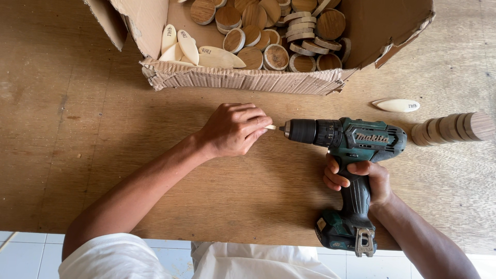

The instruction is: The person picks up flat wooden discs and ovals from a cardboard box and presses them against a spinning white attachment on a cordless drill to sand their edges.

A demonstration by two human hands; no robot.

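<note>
The right hand [357, 182] was wrapped tight around the grip of a teal-and-black cordless drill [345, 155], fingers curled fully closed, the battery end hanging near the front edge of the wooden table [77, 129]. The drill lay level, its chuck pointing left. The left hand [233, 129] was closed in a loose fist just in front of the chuck, pinching a small pale wooden piece [270, 127] between fingertips and thumb — only the tip of it showed, right at the drill's nose, and whether bit and piece touched could not be told.

Behind the hands, a torn cardboard box [243, 78] lay open toward the camera, its ragged front lip close to the left knuckles. Inside were round wooden discs [289, 31] heaped to the right and pale oval wooden tags [181, 46] to the left. To the right of the drill a single pale oval tag [398, 105] lay on the table, and just beyond it a row of wooden discs [452, 129] stood on edge, running to the picture's right border, near the drill's rear housing but apart from it.

The widest bare stretch of tabletop was to the left of the left forearm; a narrower strip ran between the two arms — down to the front edge, where white tiled floor [26, 253] showed below.
</note>
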